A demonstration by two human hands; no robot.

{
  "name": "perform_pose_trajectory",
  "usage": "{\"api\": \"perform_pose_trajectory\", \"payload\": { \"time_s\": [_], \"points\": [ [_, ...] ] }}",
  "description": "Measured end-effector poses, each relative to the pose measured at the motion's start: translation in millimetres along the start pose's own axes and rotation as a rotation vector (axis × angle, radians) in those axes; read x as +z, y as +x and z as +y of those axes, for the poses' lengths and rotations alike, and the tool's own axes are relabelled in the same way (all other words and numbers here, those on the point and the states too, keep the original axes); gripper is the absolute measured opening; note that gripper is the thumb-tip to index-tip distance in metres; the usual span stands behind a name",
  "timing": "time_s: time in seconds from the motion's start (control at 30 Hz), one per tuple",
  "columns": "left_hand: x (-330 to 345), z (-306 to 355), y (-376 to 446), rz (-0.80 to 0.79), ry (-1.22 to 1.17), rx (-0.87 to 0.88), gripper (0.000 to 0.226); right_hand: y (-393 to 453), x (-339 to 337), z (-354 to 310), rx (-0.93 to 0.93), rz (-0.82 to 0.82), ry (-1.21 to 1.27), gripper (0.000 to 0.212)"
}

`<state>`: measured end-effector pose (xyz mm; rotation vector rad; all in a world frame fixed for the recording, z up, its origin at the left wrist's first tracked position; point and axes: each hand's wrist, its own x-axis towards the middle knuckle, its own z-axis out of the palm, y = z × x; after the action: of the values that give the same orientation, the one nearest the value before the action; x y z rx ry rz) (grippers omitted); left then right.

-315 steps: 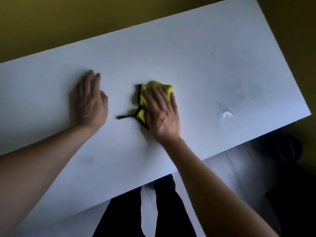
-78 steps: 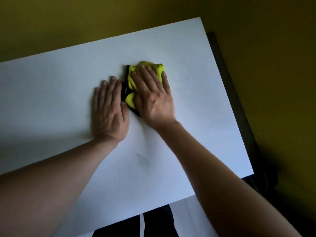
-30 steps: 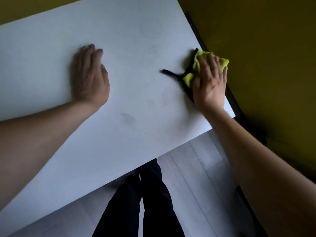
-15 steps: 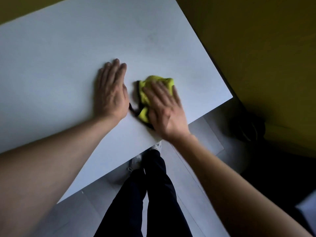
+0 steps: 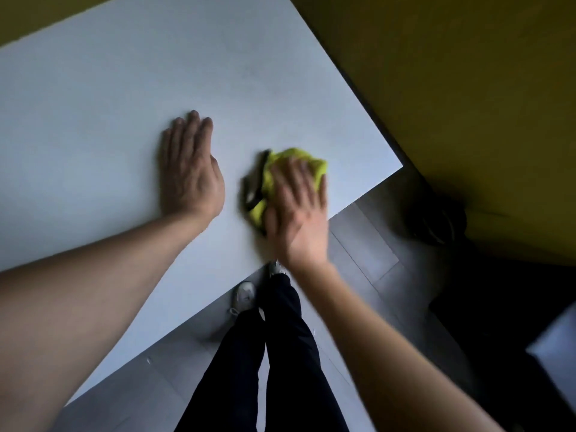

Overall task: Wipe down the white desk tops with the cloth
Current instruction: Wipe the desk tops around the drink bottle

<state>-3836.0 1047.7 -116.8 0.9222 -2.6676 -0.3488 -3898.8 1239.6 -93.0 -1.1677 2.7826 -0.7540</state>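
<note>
Right hand pressed a crumpled yellow-green cloth with black trim on the flat white desk top; left hand lay flat beside it.

Right hand's fingers were straight and spread over the cloth, palm down, blurred; no curl round the fabric seen. Cloth sat near the desk's front edge, toward its right corner, black trim poking out on the left side. Left hand was flat on the bare surface, fingers straight and together, apart from the cloth. Below the desk edge: person's dark trousers, light shoes, grey plank floor. Mustard-yellow wall ran behind and to the right.
</note>
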Motion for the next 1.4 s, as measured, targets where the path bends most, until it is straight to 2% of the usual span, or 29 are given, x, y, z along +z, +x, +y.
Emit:
{"api": "perform_pose_trajectory", "payload": {
  "time_s": [0.07,0.17,0.37,0.47,0.63,0.77,1.0,1.2,1.4],
  "points": [
    [0.0,-1.0,-0.7,0.015,0.006,0.004,0.055,-15.8,2.8,-18.1,-0.104,-0.06,0.014,0.058],
    [-0.7,-1.1,0.1,0.009,0.009,0.012,0.054,-4.4,-4.6,8.8,-0.177,-0.102,-0.002,0.059],
    [-4.3,0.5,1.0,-0.019,0.012,0.003,0.053,64.6,-17.3,81.8,0.276,0.104,-0.108,0.062],
    [-4.7,0.7,1.7,-0.021,0.019,-0.002,0.052,90.9,-14.5,87.2,0.366,0.115,-0.146,0.062],
    [-9.0,7.4,8.4,-0.042,0.036,-0.071,0.049,140.3,-1.1,78.3,0.314,0.111,-0.168,0.062],
    [-7.0,16.3,61.3,-0.034,0.049,-0.138,0.04,194.0,17.1,68.0,0.2,0.102,-0.156,0.06],
    [31.9,13.7,184.0,-0.077,0.08,-0.095,0.058,286.6,42.5,55.1,0.051,0.0,-0.11,0.061],
    [37.0,13.7,183.9,-0.081,0.12,-0.105,0.06,375.3,68.0,27.4,0.135,-0.075,-0.086,0.064],
    [37.9,13.5,188.1,-0.136,0.169,-0.111,0.061,446.1,76.4,6.9,0.284,-0.153,-0.134,0.037]
  ]
}}
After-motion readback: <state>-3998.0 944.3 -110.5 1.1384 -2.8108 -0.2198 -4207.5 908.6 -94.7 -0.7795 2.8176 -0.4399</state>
